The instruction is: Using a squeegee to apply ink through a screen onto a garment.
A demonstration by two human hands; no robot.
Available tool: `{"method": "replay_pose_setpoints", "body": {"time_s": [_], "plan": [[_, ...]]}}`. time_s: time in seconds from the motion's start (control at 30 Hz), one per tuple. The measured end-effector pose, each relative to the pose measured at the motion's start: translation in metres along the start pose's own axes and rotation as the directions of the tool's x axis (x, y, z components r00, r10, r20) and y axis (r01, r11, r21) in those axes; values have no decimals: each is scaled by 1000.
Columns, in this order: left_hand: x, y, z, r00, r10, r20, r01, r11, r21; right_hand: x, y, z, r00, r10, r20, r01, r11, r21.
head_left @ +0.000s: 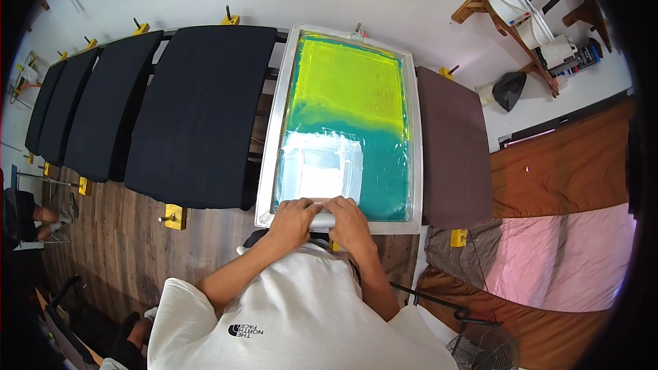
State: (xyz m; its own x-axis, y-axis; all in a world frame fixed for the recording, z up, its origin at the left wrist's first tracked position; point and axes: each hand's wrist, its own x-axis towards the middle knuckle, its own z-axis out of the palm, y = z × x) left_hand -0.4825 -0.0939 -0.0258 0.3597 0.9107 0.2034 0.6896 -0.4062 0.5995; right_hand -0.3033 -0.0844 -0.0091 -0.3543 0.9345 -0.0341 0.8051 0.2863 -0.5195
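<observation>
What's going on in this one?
A person has the left hand and right hand together at the near end of a metal-framed screen, gripping a bar-like tool mostly hidden beneath them. A white patch covers the near left; the rest is teal, turning yellow-green farther away. Black boards stand left, a brown board right.

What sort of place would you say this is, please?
It looks like a screen-printing workshop: there is a metal-framed green-and-yellow screen and, beside it, a row of flat black-covered boards with yellow blocks at their ends.
</observation>
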Motion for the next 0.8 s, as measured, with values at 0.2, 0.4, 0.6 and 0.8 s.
{"method": "replay_pose_setpoints", "body": {"time_s": [0.2,0.4,0.6,0.8], "plan": [[63,-31,-10,985,-86,153,83,996,25,70,7,-26,984,75,163,-53,989,-136],[97,-51,-3,988,-112,104,105,992,71,110,24,-21,995,71,75,-62,992,-109],[78,-44,7,984,-128,122,124,991,42,89,24,-11,997,53,64,-48,995,-89],[35,-21,7,993,-91,72,92,996,-15,38,9,0,999,32,-14,-33,999,-28]]}}
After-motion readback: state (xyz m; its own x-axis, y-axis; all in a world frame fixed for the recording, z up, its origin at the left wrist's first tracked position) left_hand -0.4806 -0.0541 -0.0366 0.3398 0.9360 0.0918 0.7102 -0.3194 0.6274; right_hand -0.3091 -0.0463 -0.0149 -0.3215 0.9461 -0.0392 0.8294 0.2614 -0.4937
